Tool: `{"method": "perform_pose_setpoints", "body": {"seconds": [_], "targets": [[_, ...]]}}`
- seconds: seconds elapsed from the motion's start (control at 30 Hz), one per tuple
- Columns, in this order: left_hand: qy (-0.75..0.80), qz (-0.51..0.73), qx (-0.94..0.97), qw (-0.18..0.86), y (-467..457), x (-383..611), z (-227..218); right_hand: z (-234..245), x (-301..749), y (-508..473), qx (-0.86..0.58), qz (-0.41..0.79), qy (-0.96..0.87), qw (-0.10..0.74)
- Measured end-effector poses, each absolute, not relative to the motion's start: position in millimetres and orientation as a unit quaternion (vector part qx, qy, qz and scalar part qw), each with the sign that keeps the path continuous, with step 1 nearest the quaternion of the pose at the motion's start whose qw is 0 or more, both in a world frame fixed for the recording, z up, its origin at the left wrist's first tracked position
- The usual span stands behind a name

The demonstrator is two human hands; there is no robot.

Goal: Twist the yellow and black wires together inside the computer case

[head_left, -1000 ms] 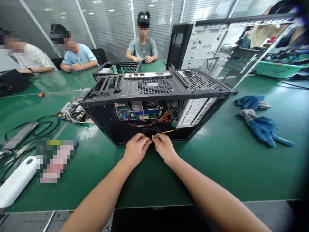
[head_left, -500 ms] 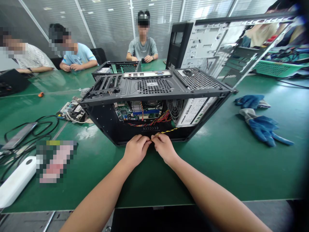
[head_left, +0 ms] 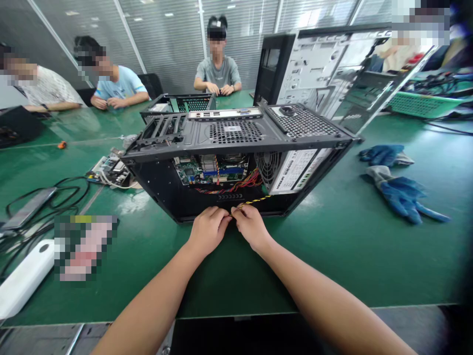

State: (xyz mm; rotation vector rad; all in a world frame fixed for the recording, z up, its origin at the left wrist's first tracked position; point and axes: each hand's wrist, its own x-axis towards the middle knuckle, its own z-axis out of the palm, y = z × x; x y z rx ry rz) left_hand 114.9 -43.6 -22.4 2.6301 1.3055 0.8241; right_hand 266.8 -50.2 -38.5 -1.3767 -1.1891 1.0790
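An open black computer case lies on its side on the green table, its open face toward me. Inside I see a green motherboard, red wires and a power supply with a fan. A twisted yellow-and-black cable runs out of the case's lower edge. My left hand and my right hand meet at the cable's near end, fingers pinched together on it, just in front of the case.
Two blue gloves lie to the right. A bare metal chassis stands behind the case. A loose circuit board, black cables and a white device sit left. Other people sit at the far side.
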Motion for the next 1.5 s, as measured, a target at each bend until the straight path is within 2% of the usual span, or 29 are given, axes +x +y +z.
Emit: {"method": "perform_pose_setpoints", "body": {"seconds": [0.7, 1.2, 1.5], "targets": [[0.439, 0.258, 0.857, 0.082, -43.6, 115.0, -21.2, -40.9, 266.3, -49.8, -0.560, 0.445, -0.494, 0.494], [0.451, 0.309, 0.830, 0.115, -41.9, 115.7, -20.0, -37.4, 267.1, -49.6, -0.562, 0.445, -0.496, 0.490], [0.456, 0.298, 0.831, 0.113, -41.8, 115.9, -21.9, -38.6, 267.0, -50.0, -0.565, 0.448, -0.491, 0.489]]}}
